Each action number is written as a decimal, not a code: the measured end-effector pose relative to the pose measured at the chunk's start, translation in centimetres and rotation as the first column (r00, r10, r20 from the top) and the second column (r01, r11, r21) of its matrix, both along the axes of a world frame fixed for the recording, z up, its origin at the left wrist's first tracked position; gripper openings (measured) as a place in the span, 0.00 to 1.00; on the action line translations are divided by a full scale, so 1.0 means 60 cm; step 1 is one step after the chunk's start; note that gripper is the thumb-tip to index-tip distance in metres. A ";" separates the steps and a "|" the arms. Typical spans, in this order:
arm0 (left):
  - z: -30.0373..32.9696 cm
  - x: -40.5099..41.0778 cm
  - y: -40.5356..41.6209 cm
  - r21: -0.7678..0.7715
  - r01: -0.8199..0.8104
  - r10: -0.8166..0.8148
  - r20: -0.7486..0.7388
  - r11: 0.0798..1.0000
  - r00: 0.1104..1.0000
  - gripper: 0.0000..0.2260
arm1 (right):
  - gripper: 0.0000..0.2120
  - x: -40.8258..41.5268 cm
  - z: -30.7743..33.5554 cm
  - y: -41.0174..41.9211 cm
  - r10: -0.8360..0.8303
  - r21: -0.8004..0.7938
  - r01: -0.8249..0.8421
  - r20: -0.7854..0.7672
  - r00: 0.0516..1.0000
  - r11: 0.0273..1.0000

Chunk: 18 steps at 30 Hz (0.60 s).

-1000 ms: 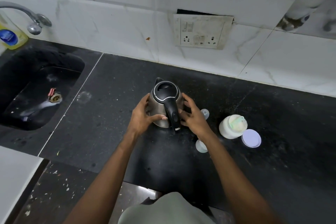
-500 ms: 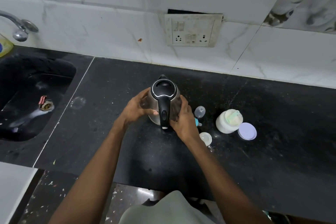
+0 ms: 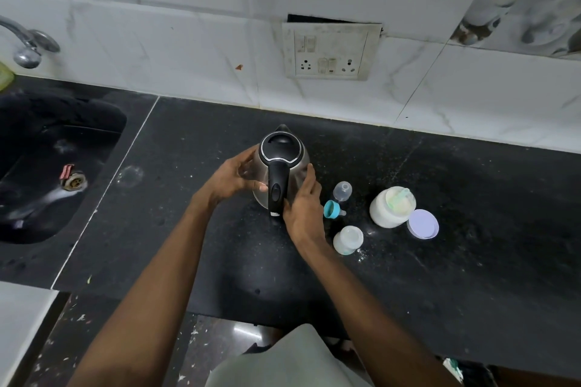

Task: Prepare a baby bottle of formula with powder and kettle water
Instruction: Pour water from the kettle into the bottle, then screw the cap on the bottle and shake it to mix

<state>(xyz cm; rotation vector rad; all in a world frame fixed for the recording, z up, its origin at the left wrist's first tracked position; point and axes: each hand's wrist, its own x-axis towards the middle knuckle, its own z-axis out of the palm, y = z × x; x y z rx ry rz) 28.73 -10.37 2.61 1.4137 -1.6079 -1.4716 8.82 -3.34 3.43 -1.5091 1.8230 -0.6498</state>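
A single head-worn wide-angle view looks steeply down and forward over the worktop, from close above its front edge, facing the tiled back wall. It spans from the sink at left past the wall socket panel.
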 end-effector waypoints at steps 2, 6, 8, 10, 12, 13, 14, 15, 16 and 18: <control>-0.005 0.001 -0.002 0.016 0.014 -0.014 0.007 1.000 1.000 0.48 | 0.46 -0.001 0.002 0.001 0.010 -0.002 -0.010 0.005 1.000 1.000; -0.045 0.014 0.002 0.075 -0.044 0.034 0.127 0.996 0.991 0.56 | 0.48 -0.023 0.006 0.001 0.062 0.000 -0.062 -0.012 0.998 0.998; -0.053 0.004 0.023 0.099 -0.179 0.160 0.174 0.979 0.972 0.56 | 0.46 -0.048 0.004 0.000 0.068 -0.019 -0.068 0.030 0.997 0.998; -0.045 -0.023 0.057 0.092 -0.377 0.355 0.191 0.922 0.915 0.47 | 0.41 -0.082 0.004 0.000 0.050 -0.054 -0.046 0.083 0.995 0.997; -0.038 -0.049 0.096 0.043 -0.525 0.500 0.251 0.850 0.829 0.32 | 0.32 -0.121 0.012 -0.001 0.016 -0.078 -0.006 0.120 0.993 0.997; -0.039 -0.060 0.116 0.013 -0.566 0.538 0.293 0.824 0.791 0.24 | 0.26 -0.143 0.019 -0.003 0.010 -0.093 0.002 0.128 0.992 0.996; -0.040 -0.071 0.137 -0.006 -0.591 0.562 0.320 0.806 0.763 0.18 | 0.20 -0.165 0.024 -0.007 0.015 -0.107 -0.002 0.127 0.992 0.994; -0.042 -0.082 0.157 -0.010 -0.610 0.578 0.332 0.792 0.745 0.13 | 0.16 -0.186 0.025 -0.012 0.031 -0.107 -0.019 0.115 0.993 0.994; -0.044 -0.095 0.175 -0.005 -0.626 0.591 0.335 0.780 0.734 0.10 | 0.13 -0.206 0.024 -0.017 0.060 -0.094 -0.051 0.098 0.993 0.994; -0.049 -0.125 0.206 0.023 -0.653 0.610 0.332 0.757 0.720 0.06 | 0.11 -0.237 0.020 -0.030 0.128 -0.038 -0.127 0.025 0.991 0.991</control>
